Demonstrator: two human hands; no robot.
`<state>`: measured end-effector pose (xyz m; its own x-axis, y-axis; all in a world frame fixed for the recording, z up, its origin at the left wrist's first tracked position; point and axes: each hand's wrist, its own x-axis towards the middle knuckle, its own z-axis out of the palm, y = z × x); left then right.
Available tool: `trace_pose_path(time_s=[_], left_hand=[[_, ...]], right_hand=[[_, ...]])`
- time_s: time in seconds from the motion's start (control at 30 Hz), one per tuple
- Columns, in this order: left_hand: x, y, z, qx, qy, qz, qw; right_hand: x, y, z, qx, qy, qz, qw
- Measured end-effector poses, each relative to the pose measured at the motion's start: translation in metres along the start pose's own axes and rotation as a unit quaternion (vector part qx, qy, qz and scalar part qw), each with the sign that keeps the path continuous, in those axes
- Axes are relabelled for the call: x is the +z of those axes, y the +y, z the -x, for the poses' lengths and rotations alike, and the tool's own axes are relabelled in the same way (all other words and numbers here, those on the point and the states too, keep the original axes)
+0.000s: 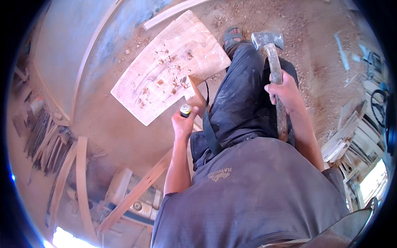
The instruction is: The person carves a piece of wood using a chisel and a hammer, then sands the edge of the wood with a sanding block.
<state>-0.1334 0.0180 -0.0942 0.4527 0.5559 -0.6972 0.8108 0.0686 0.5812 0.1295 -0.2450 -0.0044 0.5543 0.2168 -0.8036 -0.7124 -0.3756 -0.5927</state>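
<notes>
Wooden board [165,70], one, strewn with chips; one chisel [185,110] is clenched in left hand [182,124] fingers at its near edge; one hatchet [273,62] is gripped by right hand [284,93].

A dusty reddish floor [331,78] carries everything here. A pale wooden board [165,70] lies flat on it, strewn with wood chips [161,80]. A thin strip of wood [173,12] lies just beyond the board's far edge. Long wooden slats [80,182] lie to the left, and a heap of offcuts [347,132] rests at the right.
</notes>
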Motion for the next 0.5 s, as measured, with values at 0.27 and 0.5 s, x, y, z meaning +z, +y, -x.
trace_pose_path(time_s=[0.27, 0.5], left_hand=[[-0.101, 0.075, -0.004, 0.256, 0.047, 0.382, 0.887], [-0.122, 0.107, -0.030, 0.338, -0.085, 0.522, 0.778]], right_hand=[[0.046, 0.008, 0.064, -0.005, -0.006, 0.070, 0.997], [0.088, -0.005, 0.094, -0.034, -0.034, 0.170, 0.984]])
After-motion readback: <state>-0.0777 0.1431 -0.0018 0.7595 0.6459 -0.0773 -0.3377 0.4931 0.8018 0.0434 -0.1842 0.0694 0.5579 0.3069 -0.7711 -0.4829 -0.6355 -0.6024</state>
